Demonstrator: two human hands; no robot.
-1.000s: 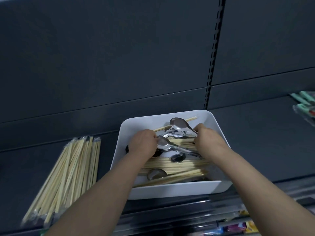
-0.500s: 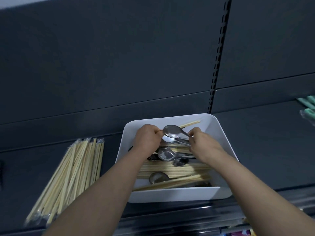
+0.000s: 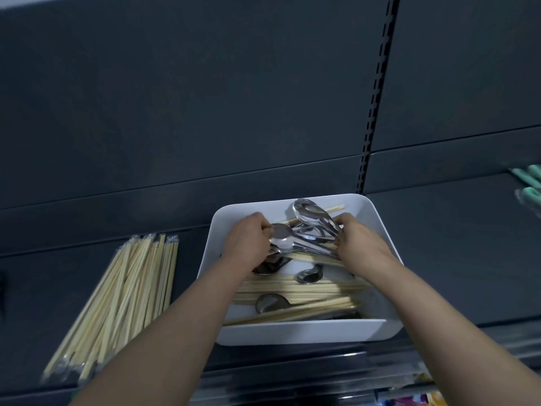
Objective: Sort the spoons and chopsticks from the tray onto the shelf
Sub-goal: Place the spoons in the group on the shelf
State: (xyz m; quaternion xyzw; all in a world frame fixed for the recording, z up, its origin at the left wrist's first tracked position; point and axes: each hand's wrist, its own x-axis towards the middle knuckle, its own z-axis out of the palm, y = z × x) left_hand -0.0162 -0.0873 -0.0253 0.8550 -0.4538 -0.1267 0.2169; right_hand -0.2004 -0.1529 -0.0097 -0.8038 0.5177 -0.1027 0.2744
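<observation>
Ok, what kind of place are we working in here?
Likely a shop aisle: a slotted upright in the dark back panel, wrapped chopsticks laid out on the shelf, and packaged green-handled goods at the right edge.

Seen from my remote station: a dark grey shelf (image 3: 439, 259) carries a white tray (image 3: 292, 332) at 6 o'clock, a pile of wrapped wooden chopsticks (image 3: 126, 294) beside it at 8 o'clock, and blurred green-handled items (image 3: 530, 183) at 3 o'clock.
</observation>
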